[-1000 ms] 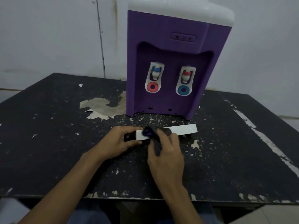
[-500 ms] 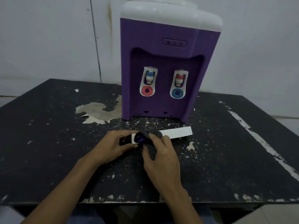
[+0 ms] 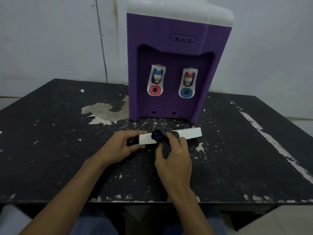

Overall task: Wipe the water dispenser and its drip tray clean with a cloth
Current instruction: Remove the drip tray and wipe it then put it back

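Note:
A purple water dispenser (image 3: 174, 65) with a white top and two taps stands at the back of the black table. Its white drip tray (image 3: 189, 133) lies detached on the table in front of it. My left hand (image 3: 122, 146) grips the tray's left end between thumb and fingers. My right hand (image 3: 172, 156) holds a dark grey cloth (image 3: 160, 135) bunched up and pressed against the tray's front face near the middle. Part of the tray is hidden behind the cloth and my fingers.
The black table (image 3: 50, 150) is worn, with white flecks and a large peeled patch (image 3: 105, 112) left of the dispenser. A pale scraped strip (image 3: 271, 141) runs along its right side. A grey wall stands behind the table.
The view has tilted and shifted slightly. My right hand with the cloth has slid a little leftward along the tray's front. My left hand keeps its hold on the tray's end.

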### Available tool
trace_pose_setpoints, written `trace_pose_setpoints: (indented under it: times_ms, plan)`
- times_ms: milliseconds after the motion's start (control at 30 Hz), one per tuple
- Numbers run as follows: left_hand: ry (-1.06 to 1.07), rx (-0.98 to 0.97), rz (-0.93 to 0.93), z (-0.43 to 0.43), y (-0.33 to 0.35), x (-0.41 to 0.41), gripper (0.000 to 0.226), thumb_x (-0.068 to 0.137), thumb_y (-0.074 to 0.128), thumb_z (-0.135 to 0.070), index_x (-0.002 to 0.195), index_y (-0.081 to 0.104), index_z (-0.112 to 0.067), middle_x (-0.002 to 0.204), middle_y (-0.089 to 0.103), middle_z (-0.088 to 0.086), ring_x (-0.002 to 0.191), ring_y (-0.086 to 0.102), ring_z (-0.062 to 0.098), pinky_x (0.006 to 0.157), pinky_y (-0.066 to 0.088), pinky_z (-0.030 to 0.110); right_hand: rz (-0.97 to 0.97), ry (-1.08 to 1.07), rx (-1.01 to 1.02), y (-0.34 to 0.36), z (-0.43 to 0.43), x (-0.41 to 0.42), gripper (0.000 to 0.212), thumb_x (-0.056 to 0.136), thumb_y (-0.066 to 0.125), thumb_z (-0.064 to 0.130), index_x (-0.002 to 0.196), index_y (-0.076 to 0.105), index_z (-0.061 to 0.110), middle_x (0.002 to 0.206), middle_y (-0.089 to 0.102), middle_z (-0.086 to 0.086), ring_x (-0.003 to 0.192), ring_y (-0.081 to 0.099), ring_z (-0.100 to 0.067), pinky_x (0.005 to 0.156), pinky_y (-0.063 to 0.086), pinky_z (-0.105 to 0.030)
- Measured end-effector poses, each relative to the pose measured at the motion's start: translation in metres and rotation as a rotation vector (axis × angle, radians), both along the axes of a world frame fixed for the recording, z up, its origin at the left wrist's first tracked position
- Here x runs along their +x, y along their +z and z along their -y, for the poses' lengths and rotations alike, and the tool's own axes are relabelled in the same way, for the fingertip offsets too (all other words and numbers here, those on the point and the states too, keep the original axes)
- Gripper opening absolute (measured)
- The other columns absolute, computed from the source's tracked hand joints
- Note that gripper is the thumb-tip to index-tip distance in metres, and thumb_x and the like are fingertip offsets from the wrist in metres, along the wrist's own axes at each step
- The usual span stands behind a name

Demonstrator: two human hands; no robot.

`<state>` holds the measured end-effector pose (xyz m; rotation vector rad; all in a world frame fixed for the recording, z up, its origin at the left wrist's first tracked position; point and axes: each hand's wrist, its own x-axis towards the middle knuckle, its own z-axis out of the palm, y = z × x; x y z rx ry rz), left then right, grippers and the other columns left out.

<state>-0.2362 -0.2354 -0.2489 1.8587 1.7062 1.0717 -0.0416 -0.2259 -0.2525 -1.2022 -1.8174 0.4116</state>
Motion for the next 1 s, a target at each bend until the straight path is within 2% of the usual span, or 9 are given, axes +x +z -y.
trace_pose_setpoints:
  times_ms: [100, 200, 333, 467, 533, 633, 733, 833, 1000]
  plan:
    - [-0.011, -0.011, 0.016, 0.001, 0.002, 0.001, 0.048, 0.085, 0.078, -0.012, 0.119, 0.063, -0.042, 0.100, 0.064, -0.045, 0.103, 0.060, -0.017, 0.086, 0.041, 0.000, 0.099, 0.133, 0.032, 0.000, 0.005, -0.007, 0.044, 0.093, 0.062, 0.029, 0.136, 0.055, 0.026, 0.108, 0.046, 0.006, 0.082, 0.055, -0.012, 0.069, 0.053, -0.030]
    - [-0.013, -0.022, 0.071, 0.001, 0.002, 0.000, 0.050, 0.084, 0.078, -0.009, 0.115, 0.064, -0.046, 0.107, 0.069, -0.035, 0.104, 0.064, -0.010, 0.091, 0.045, 0.006, 0.127, 0.184, 0.006, 0.002, 0.002, -0.006, 0.044, 0.093, 0.060, 0.031, 0.137, 0.054, 0.030, 0.107, 0.046, 0.008, 0.083, 0.056, -0.010, 0.072, 0.055, -0.032]
    - [0.037, -0.030, 0.092, 0.000, -0.002, -0.003, 0.049, 0.083, 0.081, -0.017, 0.124, 0.066, -0.041, 0.115, 0.072, -0.020, 0.106, 0.066, -0.002, 0.098, 0.050, 0.021, -0.025, 0.073, -0.036, 0.001, -0.007, 0.010, 0.044, 0.092, 0.064, 0.028, 0.135, 0.056, 0.029, 0.104, 0.049, 0.008, 0.085, 0.053, -0.003, 0.074, 0.049, -0.020]
    - [0.080, -0.014, 0.121, -0.001, -0.004, -0.005, 0.049, 0.084, 0.080, -0.016, 0.121, 0.067, -0.043, 0.103, 0.075, -0.007, 0.072, 0.056, 0.003, 0.072, 0.051, 0.018, -0.111, 0.020, -0.091, 0.003, -0.016, 0.027, 0.038, 0.093, 0.063, 0.027, 0.131, 0.059, 0.032, 0.104, 0.053, 0.010, 0.090, 0.053, 0.000, 0.073, 0.041, -0.008]
    - [0.078, -0.006, 0.187, 0.000, -0.003, -0.003, 0.049, 0.084, 0.079, -0.008, 0.120, 0.068, -0.039, 0.101, 0.076, -0.006, 0.075, 0.063, 0.002, 0.077, 0.054, 0.017, -0.153, 0.011, -0.118, 0.003, -0.020, 0.032, 0.036, 0.094, 0.062, 0.027, 0.130, 0.058, 0.033, 0.106, 0.056, 0.012, 0.095, 0.053, 0.003, 0.076, 0.041, -0.005]
    - [0.073, -0.020, 0.256, -0.001, -0.005, -0.005, 0.052, 0.082, 0.078, 0.001, 0.121, 0.068, -0.032, 0.104, 0.077, 0.004, 0.094, 0.073, 0.025, 0.094, 0.057, 0.039, -0.166, 0.006, -0.114, 0.002, -0.023, 0.036, 0.035, 0.094, 0.061, 0.028, 0.130, 0.059, 0.030, 0.107, 0.060, 0.011, 0.098, 0.056, 0.000, 0.083, 0.045, -0.011]
    - [0.068, -0.042, 0.276, -0.001, -0.004, -0.007, 0.057, 0.078, 0.084, -0.006, 0.123, 0.067, -0.036, 0.101, 0.077, 0.010, 0.095, 0.068, 0.040, 0.090, 0.056, 0.051, -0.137, 0.026, -0.109, 0.000, -0.022, 0.037, 0.033, 0.095, 0.061, 0.027, 0.128, 0.060, 0.031, 0.105, 0.060, 0.011, 0.096, 0.056, 0.001, 0.076, 0.041, -0.006]
    - [0.064, -0.048, 0.292, 0.001, -0.001, -0.006, 0.059, 0.072, 0.088, -0.016, 0.124, 0.067, -0.033, 0.105, 0.078, 0.000, 0.094, 0.072, 0.029, 0.088, 0.057, 0.048, -0.130, 0.042, -0.118, 0.000, -0.021, 0.039, 0.033, 0.094, 0.063, 0.027, 0.126, 0.060, 0.033, 0.105, 0.059, 0.013, 0.096, 0.055, 0.003, 0.077, 0.041, -0.006]
    - [0.063, -0.048, 0.326, 0.001, 0.001, -0.003, 0.053, 0.075, 0.085, -0.011, 0.121, 0.068, -0.032, 0.108, 0.077, -0.010, 0.100, 0.073, 0.017, 0.094, 0.058, 0.035, -0.072, 0.099, -0.131, -0.002, -0.019, 0.039, 0.037, 0.093, 0.064, 0.029, 0.130, 0.059, 0.032, 0.110, 0.059, 0.014, 0.099, 0.055, 0.004, 0.081, 0.040, -0.003]
